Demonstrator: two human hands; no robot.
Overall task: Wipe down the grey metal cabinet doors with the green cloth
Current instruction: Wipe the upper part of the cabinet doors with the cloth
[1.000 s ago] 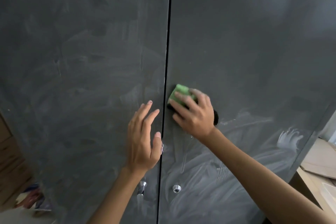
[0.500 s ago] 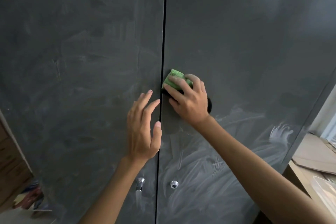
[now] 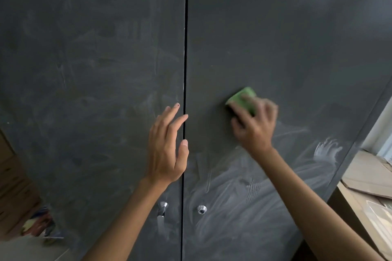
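Grey metal fills the frame: the left door [image 3: 84, 70] is smudged, the right door [image 3: 286, 27] streaked white toward the lower right. Right of centre, the blurred right hand [image 3: 254, 129] grips the green cloth [image 3: 241, 98] in curled fingers against the right door, while the left hand [image 3: 167, 150] lies flat, fingers straight, on the left door's inner edge

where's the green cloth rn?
Head view: the green cloth is on the right door, right of the centre gap and above that door's round knob, held against the metal by the right hand.
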